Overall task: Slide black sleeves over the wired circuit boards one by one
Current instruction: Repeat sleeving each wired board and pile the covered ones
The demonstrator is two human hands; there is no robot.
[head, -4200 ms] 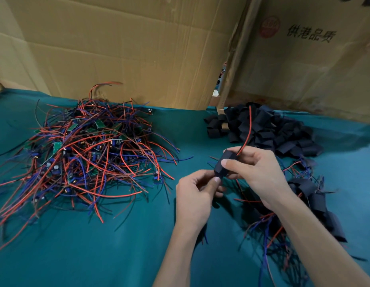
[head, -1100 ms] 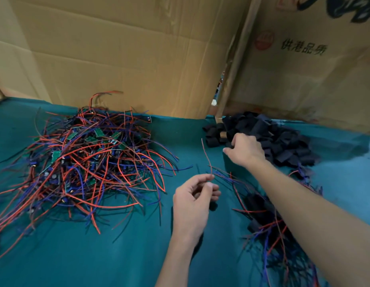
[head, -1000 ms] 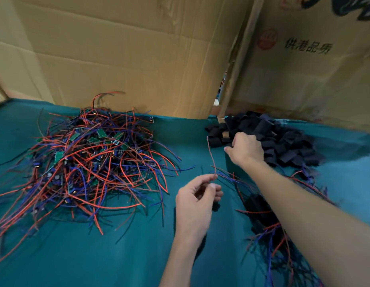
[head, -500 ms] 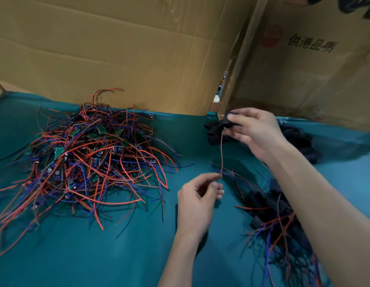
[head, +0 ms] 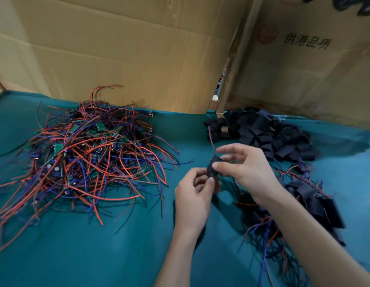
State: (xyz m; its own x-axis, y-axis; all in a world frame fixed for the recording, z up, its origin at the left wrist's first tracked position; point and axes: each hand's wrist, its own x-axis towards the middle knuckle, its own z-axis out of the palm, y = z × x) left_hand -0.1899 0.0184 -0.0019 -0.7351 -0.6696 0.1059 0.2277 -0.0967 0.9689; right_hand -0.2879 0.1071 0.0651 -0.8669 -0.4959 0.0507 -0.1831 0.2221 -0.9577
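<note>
My right hand [head: 244, 168] pinches a black sleeve [head: 213, 165] above the middle of the green table. My left hand [head: 195, 198] is closed just below it on a wired circuit board, mostly hidden by my fingers. A red wire [head: 211, 137] rises from the sleeve's top. A big tangle of wired circuit boards [head: 86, 158] with red and blue leads lies at the left. Loose black sleeves [head: 262, 133] are heaped at the back right. Sleeved boards [head: 316, 206] lie at the right, partly under my right forearm.
Cardboard walls [head: 138, 48] stand along the table's far edge, with a narrow gap [head: 220, 83] between two sheets. Green cloth [head: 97, 255] covers the table. Stray wires from the left pile reach toward the near left edge.
My right hand took a black sleeve from the back heap and brought it down to my left hand. The red wire now runs through the sleeve. The left hand stayed about where it was.
</note>
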